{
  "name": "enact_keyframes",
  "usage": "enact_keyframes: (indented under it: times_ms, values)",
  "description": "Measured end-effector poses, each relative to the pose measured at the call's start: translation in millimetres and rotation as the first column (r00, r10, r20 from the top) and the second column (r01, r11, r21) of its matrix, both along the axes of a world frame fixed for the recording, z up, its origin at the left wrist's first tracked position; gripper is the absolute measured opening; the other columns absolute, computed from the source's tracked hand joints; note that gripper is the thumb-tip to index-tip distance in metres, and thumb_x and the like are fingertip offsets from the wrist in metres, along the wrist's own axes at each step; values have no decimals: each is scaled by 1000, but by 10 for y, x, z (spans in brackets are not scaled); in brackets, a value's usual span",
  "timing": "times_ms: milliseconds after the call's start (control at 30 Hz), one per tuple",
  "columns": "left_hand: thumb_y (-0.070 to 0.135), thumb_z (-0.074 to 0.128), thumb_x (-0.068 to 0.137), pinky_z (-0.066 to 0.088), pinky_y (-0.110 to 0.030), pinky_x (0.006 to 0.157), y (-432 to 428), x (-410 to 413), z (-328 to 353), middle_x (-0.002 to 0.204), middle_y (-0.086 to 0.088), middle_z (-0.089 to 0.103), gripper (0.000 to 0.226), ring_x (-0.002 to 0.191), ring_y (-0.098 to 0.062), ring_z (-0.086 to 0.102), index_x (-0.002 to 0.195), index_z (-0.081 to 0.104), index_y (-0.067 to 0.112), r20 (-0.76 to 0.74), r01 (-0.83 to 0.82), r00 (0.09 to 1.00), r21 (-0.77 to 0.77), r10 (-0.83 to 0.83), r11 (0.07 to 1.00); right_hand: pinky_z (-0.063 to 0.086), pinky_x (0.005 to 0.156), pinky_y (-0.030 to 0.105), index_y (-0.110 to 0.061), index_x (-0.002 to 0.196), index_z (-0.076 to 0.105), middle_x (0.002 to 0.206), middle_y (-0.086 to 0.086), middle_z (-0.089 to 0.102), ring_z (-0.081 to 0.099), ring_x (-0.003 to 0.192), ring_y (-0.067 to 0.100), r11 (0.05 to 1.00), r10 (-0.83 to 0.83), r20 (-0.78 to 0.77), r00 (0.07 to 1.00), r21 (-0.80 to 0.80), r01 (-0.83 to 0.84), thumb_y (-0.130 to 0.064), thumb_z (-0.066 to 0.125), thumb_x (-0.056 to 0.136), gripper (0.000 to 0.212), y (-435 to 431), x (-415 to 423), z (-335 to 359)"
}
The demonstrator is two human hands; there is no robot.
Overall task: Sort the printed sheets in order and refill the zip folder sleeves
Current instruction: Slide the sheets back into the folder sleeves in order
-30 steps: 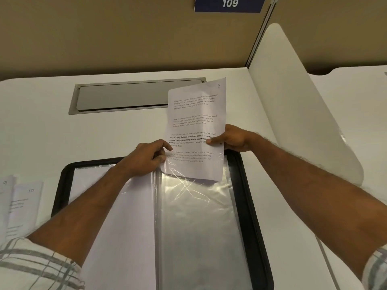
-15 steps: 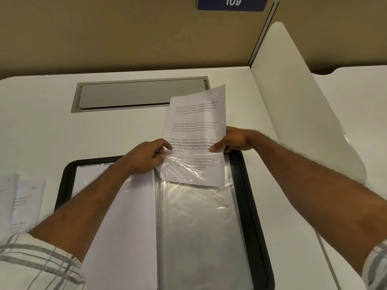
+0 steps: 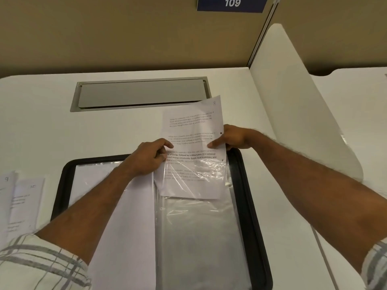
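Observation:
An open black zip folder (image 3: 249, 197) lies in front of me on the white desk. Its right side shows a clear plastic sleeve (image 3: 201, 233); its left side holds sleeves with white sheets (image 3: 125, 216). A printed sheet (image 3: 193, 130) marked 8 at its top corner stands partway inside the top of the clear sleeve, its lower part under the plastic. My left hand (image 3: 149, 158) pinches the sleeve's top left edge beside the sheet. My right hand (image 3: 231, 138) pinches the sheet's right edge.
More printed sheets (image 3: 18, 201), numbered 9 and 10, lie at the desk's left edge. A grey cable hatch (image 3: 140, 94) is set into the desk behind the folder. A white divider panel (image 3: 293, 97) rises on the right.
The printed sheet has slid further down into the clear sleeve, and my right hand has moved down with it. My left hand has stayed at the sleeve's opening.

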State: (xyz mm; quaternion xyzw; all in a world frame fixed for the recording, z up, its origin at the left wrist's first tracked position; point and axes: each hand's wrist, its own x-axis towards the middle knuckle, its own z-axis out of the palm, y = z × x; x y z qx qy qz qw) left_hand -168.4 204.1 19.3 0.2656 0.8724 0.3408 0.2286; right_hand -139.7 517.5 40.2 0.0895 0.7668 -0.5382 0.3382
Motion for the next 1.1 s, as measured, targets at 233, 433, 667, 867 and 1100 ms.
enact_keyframes:
  times_ms: [233,433,667,867,1100]
  values:
    - [11,58,95,44,-20,76,9,40,21,87,11,67,24,84,-5,62,112,61,28,-27,-16,1000,-1,16,1000,59,68,31,-11,96,64,98,4,70,70,94,27,895,-432,-271,860,-12,446,-20,65,95,9,-139,-142,15]
    - [10,57,95,42,-23,77,5,63,-12,85,12,66,27,84,-5,60,114,60,28,-59,-37,998,-18,36,999,57,83,39,-9,109,66,106,13,68,66,89,24,973,-205,-118,972,85,216,-9,65,93,16,-32,-97,-12]
    - [16,57,96,47,-32,89,43,81,20,85,12,67,21,87,-10,61,112,62,28,-54,-46,998,-51,43,998,58,76,32,-6,119,66,114,9,69,69,96,23,959,-241,-163,957,113,261,-17,70,90,31,43,-152,24]
    - [31,59,96,40,-44,103,112,44,66,86,20,64,12,88,-8,61,94,70,29,-118,-14,993,-127,-1,992,60,83,39,-1,117,65,116,15,69,69,101,31,944,-304,-207,930,64,323,-9,68,91,27,-61,-221,-57]
    - [29,57,97,37,-47,105,173,70,35,88,18,63,13,90,-10,61,94,70,26,-174,16,984,-131,-39,991,55,83,34,-11,110,64,105,6,69,67,92,23,994,-14,-8,1000,111,15,-8,71,87,24,65,-155,44]
